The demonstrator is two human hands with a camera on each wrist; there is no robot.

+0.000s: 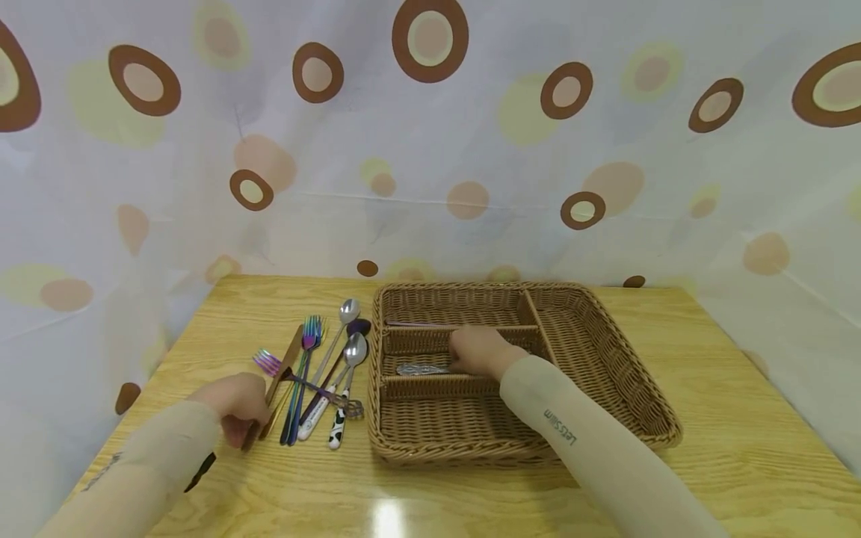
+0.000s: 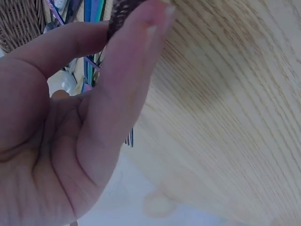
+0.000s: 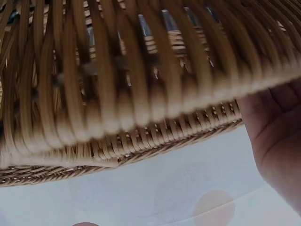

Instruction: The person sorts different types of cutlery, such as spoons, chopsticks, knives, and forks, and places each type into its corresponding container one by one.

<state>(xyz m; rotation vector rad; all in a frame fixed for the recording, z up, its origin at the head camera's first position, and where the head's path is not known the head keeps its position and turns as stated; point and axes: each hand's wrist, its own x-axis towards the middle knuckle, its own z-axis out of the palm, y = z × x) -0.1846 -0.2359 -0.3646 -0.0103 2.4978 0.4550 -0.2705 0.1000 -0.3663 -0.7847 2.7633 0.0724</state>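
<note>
My left hand [image 1: 238, 403] is at the left of the cutlery, its thumb and finger pinching the dark brown textured handle [image 2: 123, 14] of a knife [image 1: 294, 347]. A fork with pink-purple tines [image 1: 267, 362] lies across that knife. Inside the wicker basket [image 1: 397, 451], my right hand [image 1: 480, 351] reaches down into the middle compartment with curled fingers. From under those fingers, the ornate end of a silver utensil [image 1: 420, 369] sticks out to the left; its other end is hidden. Wicker covers most of the right fingers in the right wrist view.
Between my left hand and the basket lie rainbow forks [image 1: 312, 332], silver spoons [image 1: 355, 349] and a dark spoon [image 1: 359, 326]. A thin purplish utensil [image 1: 417, 324] rests in the basket's back compartment. Dividers [image 1: 538, 314] split the basket. A patterned curtain [image 1: 430, 149] hangs behind the wooden table [image 1: 740, 418].
</note>
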